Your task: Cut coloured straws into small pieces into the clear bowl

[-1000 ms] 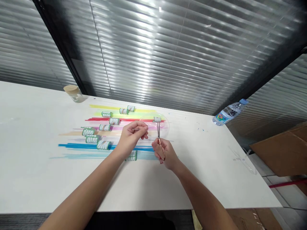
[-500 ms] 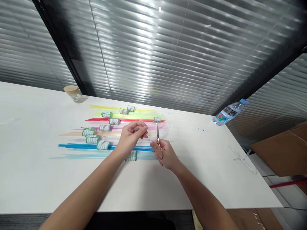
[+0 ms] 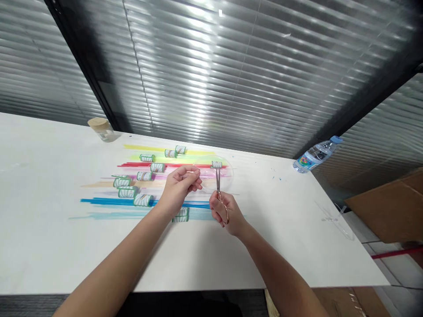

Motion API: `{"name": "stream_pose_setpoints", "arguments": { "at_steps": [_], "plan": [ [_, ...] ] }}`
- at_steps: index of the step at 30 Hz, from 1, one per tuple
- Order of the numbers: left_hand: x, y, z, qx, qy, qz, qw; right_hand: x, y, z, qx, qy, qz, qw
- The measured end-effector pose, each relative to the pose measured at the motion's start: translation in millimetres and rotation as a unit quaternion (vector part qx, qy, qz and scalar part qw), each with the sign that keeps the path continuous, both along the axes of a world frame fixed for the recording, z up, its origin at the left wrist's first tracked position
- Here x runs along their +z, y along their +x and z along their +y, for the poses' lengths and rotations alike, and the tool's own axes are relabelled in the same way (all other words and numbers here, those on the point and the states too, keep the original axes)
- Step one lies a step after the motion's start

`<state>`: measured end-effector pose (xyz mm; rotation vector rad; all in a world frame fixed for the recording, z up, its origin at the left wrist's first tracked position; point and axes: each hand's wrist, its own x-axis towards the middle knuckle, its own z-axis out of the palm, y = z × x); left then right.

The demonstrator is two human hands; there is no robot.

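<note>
My right hand (image 3: 227,212) grips a pair of scissors (image 3: 218,182) with rose-gold handles, its blades pointing away from me and slightly parted. To its left, my left hand (image 3: 181,187) is closed in a pinch; whatever thin thing lies between thumb and finger is too small to make out. Beneath both hands lie bundles of thin coloured sticks, among them blue sticks (image 3: 109,201), red sticks (image 3: 132,164) and yellow sticks (image 3: 145,148). Patterned green-and-white paper labels wrap them, such as one label (image 3: 143,200). A clear round dish (image 3: 228,182) sits beyond the scissors.
A jar with a tan lid (image 3: 101,129) stands at the back left. A water bottle with a blue cap (image 3: 316,155) is near the right edge of the white table (image 3: 280,246). Small blue scraps (image 3: 279,179) and a clear plastic strip (image 3: 337,222) lie on the right. Cardboard (image 3: 390,204) is beyond.
The scissor blades have parted and the scissors have turned slightly in my right hand, which moved a little right. My left hand has shifted slightly left, still pinching.
</note>
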<state>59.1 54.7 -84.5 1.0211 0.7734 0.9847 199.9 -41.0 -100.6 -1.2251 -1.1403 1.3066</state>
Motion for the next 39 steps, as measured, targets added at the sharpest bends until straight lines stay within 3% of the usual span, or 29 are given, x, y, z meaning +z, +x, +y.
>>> {"name": "stream_pose_setpoints", "arguments": {
  "at_steps": [15, 21, 26, 39],
  "plan": [
    [2.0, 0.3, -0.3, -0.022, -0.024, -0.018, 0.999, 0.9, 0.3, -0.2, 0.018, 0.005, 0.001, 1.0],
    [-1.2, 0.8, 0.7, 0.017, 0.011, -0.016, 1.0, -7.4, 0.0, -0.3, 0.014, -0.001, -0.039, 0.999],
    [-7.1, 0.4, -0.9, -0.019, 0.065, 0.013, 0.998, -9.9, -0.6, -0.7, 0.018, -0.008, -0.049, 0.999],
    [0.0, 4.3, -9.8, -0.043, 0.116, 0.067, 0.99, -13.4, 2.5, 1.3, -0.02, -0.016, -0.038, 0.999]
  ]
}}
